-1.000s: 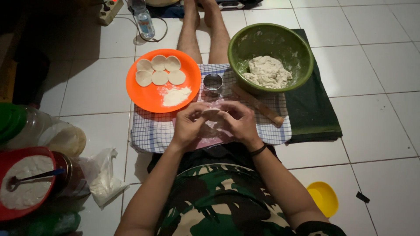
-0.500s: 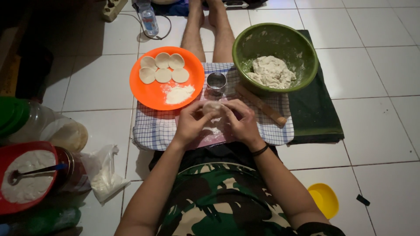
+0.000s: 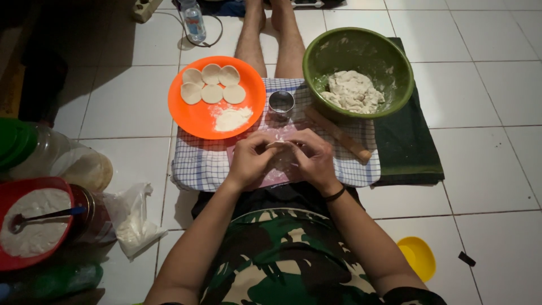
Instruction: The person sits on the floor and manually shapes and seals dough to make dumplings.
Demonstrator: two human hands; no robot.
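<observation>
We can't see dough piece [image 3: 280,148] fully: hands [image 3: 282,161] cover most. Red bowl [image 3: 14,189] cut by left edge, green lid [image 3: 14,141] too. Bottle [image 3: 193,20] top cropped. Feet out of view. Rolling pin [image 3: 339,134] upper end under green bowl [image 3: 316,53].

White tiled floor [image 3: 485,169], dark grout lines, dim left side

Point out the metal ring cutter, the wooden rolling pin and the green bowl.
metal ring cutter [image 3: 281,103]: head view, on its rim.
wooden rolling pin [image 3: 339,135]: head view, mid-shaft.
green bowl [image 3: 316,59]: head view, bare inner wall, left side.
</observation>
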